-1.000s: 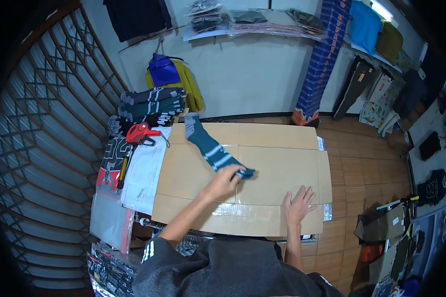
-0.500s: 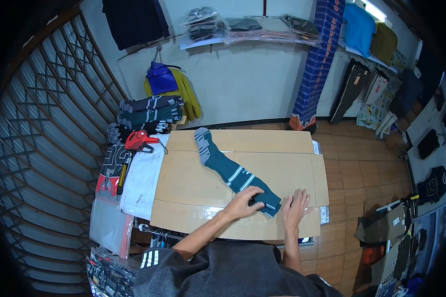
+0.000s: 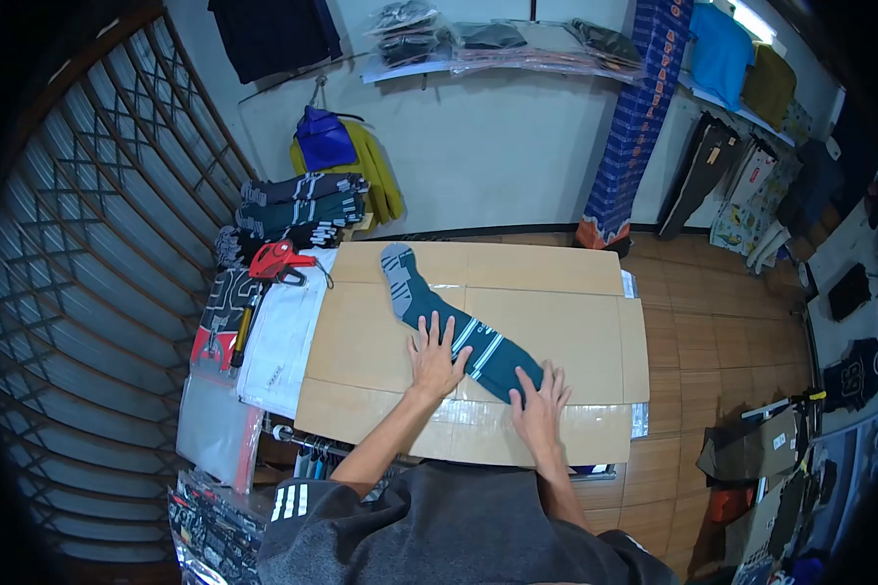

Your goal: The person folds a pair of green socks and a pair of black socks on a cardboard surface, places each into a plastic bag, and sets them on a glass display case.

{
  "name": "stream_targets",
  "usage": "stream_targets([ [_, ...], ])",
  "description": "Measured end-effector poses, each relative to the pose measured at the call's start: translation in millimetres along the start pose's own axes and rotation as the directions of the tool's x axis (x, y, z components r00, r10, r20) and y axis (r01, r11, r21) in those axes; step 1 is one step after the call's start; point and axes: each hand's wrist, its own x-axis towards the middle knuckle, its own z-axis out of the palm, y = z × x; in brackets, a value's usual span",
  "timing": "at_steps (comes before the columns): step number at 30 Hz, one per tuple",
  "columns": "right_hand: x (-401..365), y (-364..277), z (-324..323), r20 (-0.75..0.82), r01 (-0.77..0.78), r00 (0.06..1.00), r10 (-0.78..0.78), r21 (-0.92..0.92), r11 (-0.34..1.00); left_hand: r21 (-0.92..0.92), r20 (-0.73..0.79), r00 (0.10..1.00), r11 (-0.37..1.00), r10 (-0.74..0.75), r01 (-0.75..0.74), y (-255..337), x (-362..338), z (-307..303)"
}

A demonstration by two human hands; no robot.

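A long dark green sock (image 3: 499, 368) with white stripes and a grey toe and heel lies diagonally across a cardboard sheet (image 3: 556, 336). Its grey foot points to the far left, its cuff to the near right. Spread flat on the middle of the sock, my left hand (image 3: 435, 363) has its fingers apart. My right hand (image 3: 540, 409) rests at the cuff end, fingers stretched out and partly covering it. Neither hand grips the sock.
Left of the cardboard are a red tape dispenser (image 3: 281, 261), white plastic packaging (image 3: 281, 361) and a stack of folded socks (image 3: 302, 210). A metal lattice gate (image 3: 98, 292) borders the left. Cardboard boxes (image 3: 751, 448) stand on the floor at right.
My left hand has moved from the cuff up and left to the middle of the sock. My right hand has shifted left onto the cuff. The sock lies a little straighter.
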Motion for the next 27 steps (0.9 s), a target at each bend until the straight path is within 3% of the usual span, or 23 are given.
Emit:
stream_targets([
  [5,19.3,33.7,-15.2,-0.100,-0.072,0.993,0.070,-0.020,0.997,-0.050,0.016,0.994,0.993,-0.104,0.105,32.2,-27.8,-5.9],
  [10,45.1,84.4,-14.4,-0.183,-0.173,0.969,0.166,-0.024,0.985,-0.184,0.058,0.997,0.981,-0.047,0.057,51.2,-58.1,-20.7],
  [13,53.2,96.4,-21.0,-0.170,-0.185,0.965,0.197,0.088,0.979,-0.499,-0.035,0.996,0.865,-0.079,0.051,32.9,-60.5,-20.3],
  [14,55.4,96.9,-23.7,-0.161,-0.197,0.964,0.213,0.109,0.974,-0.649,-0.181,0.970,0.761,-0.165,0.008,27.9,-56.9,-17.9],
  [16,58.6,94.1,-29.4,-0.147,-0.224,0.958,0.246,0.152,0.963,-0.588,-0.339,0.883,0.806,-0.324,0.070,16.5,-51.0,-27.4],
  [18,59.8,94.4,-26.6,-0.179,-0.225,0.952,0.250,0.149,0.963,-0.494,-0.381,0.792,0.829,-0.477,0.261,-10.5,-42.8,-17.7],
  [21,64.7,93.8,-21.0,-0.259,-0.233,0.926,0.274,0.178,0.956,-0.556,-0.453,0.747,0.809,-0.487,0.190,-45.2,-30.9,-8.6],
  [25,69.3,91.4,-11.1,-0.320,-0.246,0.908,0.269,0.109,0.963,-0.708,-0.266,0.795,0.670,-0.545,0.222,-49.0,-30.5,-16.0],
  [27,69.7,90.1,-9.7,-0.347,-0.239,0.904,0.249,0.071,0.968,-0.691,-0.245,0.800,0.677,-0.548,0.252,-47.7,-29.8,-20.6],
])
